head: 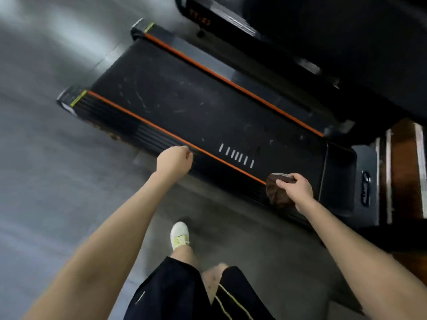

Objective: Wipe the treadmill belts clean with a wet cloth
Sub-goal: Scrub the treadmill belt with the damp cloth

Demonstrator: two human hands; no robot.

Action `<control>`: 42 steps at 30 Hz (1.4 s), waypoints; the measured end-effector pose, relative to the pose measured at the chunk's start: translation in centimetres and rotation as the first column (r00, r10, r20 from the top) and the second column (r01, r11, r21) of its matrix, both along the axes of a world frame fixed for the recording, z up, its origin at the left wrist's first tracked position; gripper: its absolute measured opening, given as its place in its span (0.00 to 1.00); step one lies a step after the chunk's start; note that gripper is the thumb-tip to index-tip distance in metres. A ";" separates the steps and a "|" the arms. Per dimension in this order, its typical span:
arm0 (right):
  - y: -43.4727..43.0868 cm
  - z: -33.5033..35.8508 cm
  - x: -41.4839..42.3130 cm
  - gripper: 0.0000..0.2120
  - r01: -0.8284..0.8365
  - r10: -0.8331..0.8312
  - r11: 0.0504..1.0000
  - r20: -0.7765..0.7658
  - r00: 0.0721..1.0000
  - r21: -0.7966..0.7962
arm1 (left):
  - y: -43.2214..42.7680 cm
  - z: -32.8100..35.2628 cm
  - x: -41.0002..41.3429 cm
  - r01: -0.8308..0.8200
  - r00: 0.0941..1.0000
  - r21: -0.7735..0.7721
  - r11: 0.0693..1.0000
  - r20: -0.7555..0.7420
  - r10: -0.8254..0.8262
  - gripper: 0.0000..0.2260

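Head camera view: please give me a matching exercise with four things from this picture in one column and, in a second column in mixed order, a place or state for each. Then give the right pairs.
Column A
1. dark brown cloth
2. black treadmill belt
3. white lace-up shoe
4. near thin orange stripe

Column B
a. rests on the grey floor
b. runs along the belt's edge
c. held by the right hand
d. carries pale scuff marks

Pairs: 1-c, 2-d, 3-a, 4-b
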State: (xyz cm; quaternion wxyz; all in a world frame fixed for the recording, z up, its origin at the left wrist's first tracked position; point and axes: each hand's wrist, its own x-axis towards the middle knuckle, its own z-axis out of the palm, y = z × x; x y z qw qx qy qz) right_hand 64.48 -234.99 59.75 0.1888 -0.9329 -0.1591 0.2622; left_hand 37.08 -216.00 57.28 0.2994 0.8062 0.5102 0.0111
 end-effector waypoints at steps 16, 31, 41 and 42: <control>4.1 -20.8 14.9 0.14 -0.001 0.002 1.000 0.077 0.997 -0.011 | -5.0 -22.4 11.6 -0.157 0.975 -0.080 0.984 0.149 0.168 0.14; -0.8 -48.0 39.0 0.10 0.264 -0.286 0.892 0.005 0.958 0.366 | -2.0 -47.2 42.5 0.266 0.909 0.273 0.925 0.249 -0.335 0.14; -11.1 -51.1 47.8 0.20 0.340 -0.471 0.882 0.610 0.637 0.326 | -6.9 -52.5 60.8 0.537 0.667 0.631 0.560 0.090 -0.740 0.14; -12.3 -51.3 48.0 0.25 0.345 -0.330 0.930 0.705 0.628 0.127 | -7.7 -52.5 62.0 0.557 0.650 0.637 0.533 0.065 -0.757 0.15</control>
